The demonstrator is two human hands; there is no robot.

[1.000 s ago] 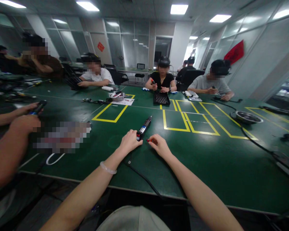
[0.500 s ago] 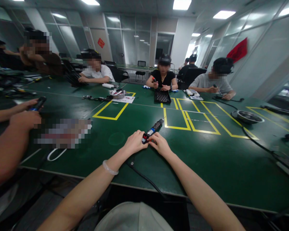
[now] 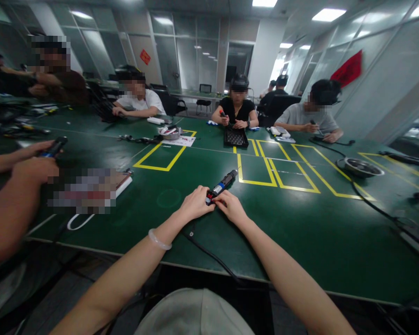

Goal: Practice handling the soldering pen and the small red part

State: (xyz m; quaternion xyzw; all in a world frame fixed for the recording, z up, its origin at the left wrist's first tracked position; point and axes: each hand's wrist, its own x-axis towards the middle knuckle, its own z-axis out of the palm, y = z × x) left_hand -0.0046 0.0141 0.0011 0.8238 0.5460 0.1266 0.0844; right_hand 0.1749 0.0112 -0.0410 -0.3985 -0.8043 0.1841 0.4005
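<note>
Beside the left hand, right hand touches dark tool

The person's left grip and right grip are bare hands, each leading back to a bare forearm. Behind the left grip, just past the wrist, sits a smooth, whitish, translucent bangle. Farther back, midway between both grips, plain pale grey-beige fabric bulges roundly, a seam dividing it; which garment is unclear.
</note>
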